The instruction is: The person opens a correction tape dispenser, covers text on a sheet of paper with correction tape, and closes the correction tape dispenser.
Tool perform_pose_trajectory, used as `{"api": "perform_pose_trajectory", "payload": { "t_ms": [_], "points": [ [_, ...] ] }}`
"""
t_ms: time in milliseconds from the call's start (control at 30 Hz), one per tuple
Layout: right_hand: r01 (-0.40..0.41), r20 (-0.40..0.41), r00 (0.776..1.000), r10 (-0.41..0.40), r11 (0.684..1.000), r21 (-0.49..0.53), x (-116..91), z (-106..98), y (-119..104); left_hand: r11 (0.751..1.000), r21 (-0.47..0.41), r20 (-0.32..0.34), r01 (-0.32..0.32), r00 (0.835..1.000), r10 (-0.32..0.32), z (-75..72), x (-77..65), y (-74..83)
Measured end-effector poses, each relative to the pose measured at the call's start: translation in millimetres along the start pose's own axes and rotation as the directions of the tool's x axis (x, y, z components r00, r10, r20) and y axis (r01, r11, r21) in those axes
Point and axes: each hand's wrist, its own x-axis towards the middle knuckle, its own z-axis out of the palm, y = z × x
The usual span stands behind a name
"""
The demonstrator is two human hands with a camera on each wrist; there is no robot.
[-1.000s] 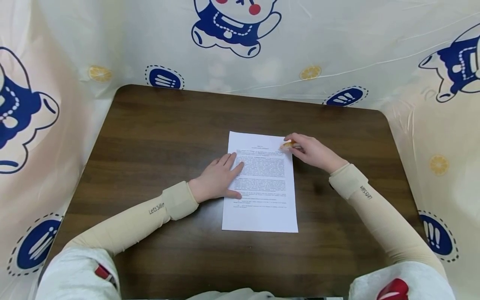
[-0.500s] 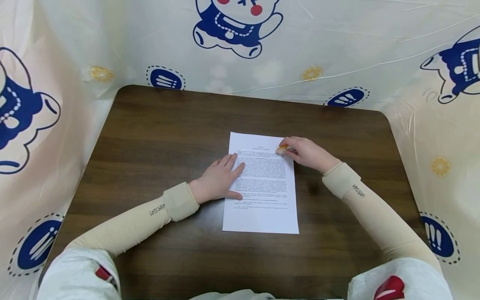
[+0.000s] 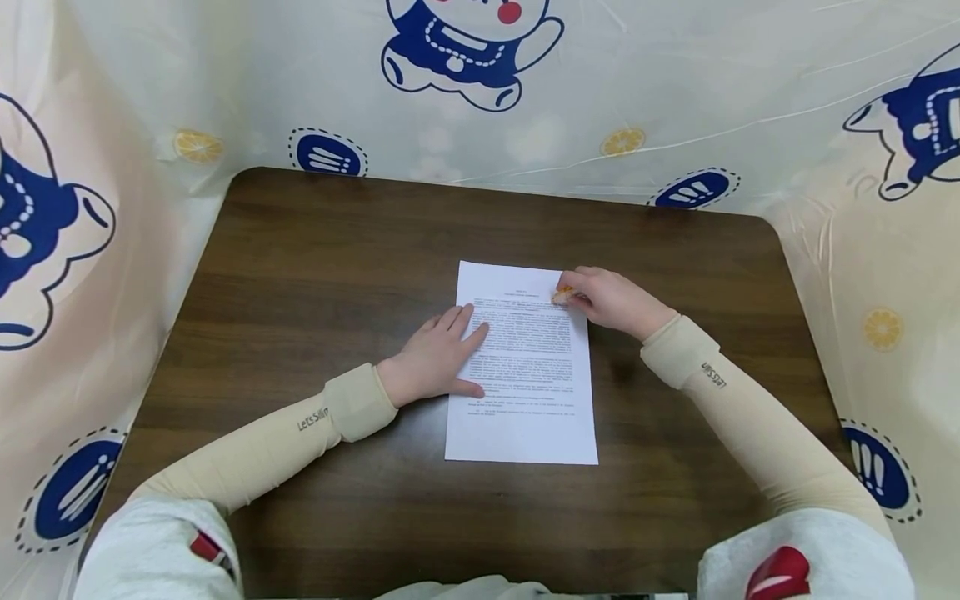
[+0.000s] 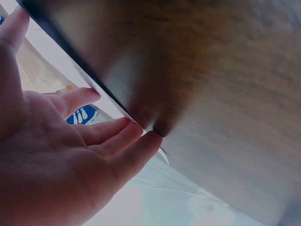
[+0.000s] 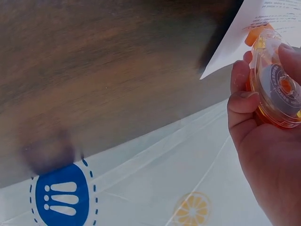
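Observation:
A printed sheet of paper point(image 3: 525, 435) lies on the brown table, its text in dense lines. My left hand point(image 3: 433, 360) rests on the sheet's left edge with fingers spread; in the left wrist view its fingertips point(image 4: 153, 137) touch down by the paper's edge. Between thumb and fingers, my right hand point(image 3: 621, 303) holds a clear and orange correction tape point(image 5: 277, 89). The tape's tip meets the page at the right end of the upper text lines, though the contact itself is too small to make out. In the head view the fingers hide most of the correction tape.
The dark wooden table point(image 3: 322, 250) extends around the sheet on all sides. A pale curtain point(image 3: 480, 142) printed with cartoon figures, blue ovals and orange slices hangs behind and beside the table.
My right hand has moved left with the correction tape, from the paper's right edge onto the upper text lines. The left hand has stayed in place.

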Motion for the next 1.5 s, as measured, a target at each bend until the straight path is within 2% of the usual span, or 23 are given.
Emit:
{"api": "perform_pose_trajectory", "payload": {
  "t_ms": [467,1500],
  "points": [
    [-0.005,0.011,1.0,0.006,0.999,-0.051,-0.9,0.7,0.0,1.0,0.004,0.005,0.004,1.0,-0.004,-0.5,1.2,0.8],
    [-0.021,0.025,0.999,0.023,0.997,-0.078,-4.5,-7.7,3.6,1.0,-0.01,-0.013,-0.003,1.0,0.003,-2.9,0.5,2.5]
  ]
}}
